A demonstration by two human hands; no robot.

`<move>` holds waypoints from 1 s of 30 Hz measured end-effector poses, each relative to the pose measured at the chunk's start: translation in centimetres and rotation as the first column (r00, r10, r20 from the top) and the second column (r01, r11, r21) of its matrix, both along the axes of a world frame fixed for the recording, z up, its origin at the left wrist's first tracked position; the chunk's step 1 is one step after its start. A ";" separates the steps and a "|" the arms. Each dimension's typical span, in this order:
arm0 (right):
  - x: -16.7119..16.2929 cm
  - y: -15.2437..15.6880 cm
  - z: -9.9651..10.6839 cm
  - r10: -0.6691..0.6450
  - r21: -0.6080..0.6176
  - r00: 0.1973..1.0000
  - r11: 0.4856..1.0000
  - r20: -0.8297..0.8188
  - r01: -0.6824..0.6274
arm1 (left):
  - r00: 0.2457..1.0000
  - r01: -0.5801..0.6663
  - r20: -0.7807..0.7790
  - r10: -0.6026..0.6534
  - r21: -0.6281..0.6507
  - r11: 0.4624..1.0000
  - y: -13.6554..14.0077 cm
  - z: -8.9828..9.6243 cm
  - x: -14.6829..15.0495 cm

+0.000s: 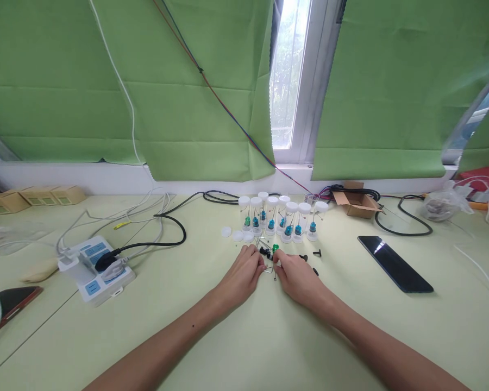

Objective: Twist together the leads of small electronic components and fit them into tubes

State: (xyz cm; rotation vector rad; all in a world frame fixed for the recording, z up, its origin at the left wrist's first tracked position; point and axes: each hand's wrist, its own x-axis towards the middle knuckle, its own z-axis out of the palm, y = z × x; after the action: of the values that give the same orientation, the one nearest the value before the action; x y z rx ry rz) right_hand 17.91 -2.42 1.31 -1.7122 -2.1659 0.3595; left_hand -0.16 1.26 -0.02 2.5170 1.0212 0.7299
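- Green blinds (207, 92) hang beyond the capped vials (271, 217), which stand clustered on our pale table (212, 347).
- Our small black parts (264, 252) lie just on the near side of the vials, with a green piece (275, 247) close by and thin metal pieces (269, 271) nearer us.
- Our left hand (241, 274) sits in front of the vials, thumb and forefinger drawn together beside the black parts; whether they pinch one, we cannot tell.
- Our right hand (300, 278) faces it, also in front of the vials, fingers curled in near the green piece; their grip is hidden from us too.
- Both forearms slant inward toward the vials, low over the table, backs of the hands upward.
- For such tiny parts, we would do well to hold with one hand, turn with the other, and use fingertips alone.
- We should keep our knuckles clear of the vials, which look easy to tip, and of the black T-shaped piece (317, 253) on their near side.
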 end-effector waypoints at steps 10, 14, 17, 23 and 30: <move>0.0 -0.1 0.0 -0.014 -0.011 1.000 1.000 0.025 0.014 | 1.000 0.018 -0.024 -0.018 -0.027 0.999 0.0 0.3 -0.1; -0.1 0.0 0.0 -0.016 -0.018 1.000 1.000 0.025 0.016 | 0.998 0.026 -0.057 -0.027 -0.011 1.000 -0.1 0.5 0.0; -0.2 0.0 -0.1 -0.015 -0.012 1.000 1.000 0.021 0.016 | 0.995 0.042 -0.092 -0.042 0.002 0.999 0.0 0.6 0.0; -0.2 0.0 -0.1 -0.023 -0.010 1.000 1.000 0.021 0.024 | 0.986 0.057 -0.159 -0.050 0.037 0.998 0.2 0.4 0.0; -0.3 0.0 -0.3 -0.018 0.008 1.000 1.000 0.025 0.018 | 0.968 0.058 -0.251 -0.020 0.146 0.988 0.1 0.0 0.3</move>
State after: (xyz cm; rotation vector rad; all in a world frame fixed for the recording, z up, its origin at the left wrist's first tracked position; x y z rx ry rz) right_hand 17.62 -2.37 0.97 -1.7402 -2.1650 0.3267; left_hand 0.12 1.39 0.01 2.8081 1.0256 0.5057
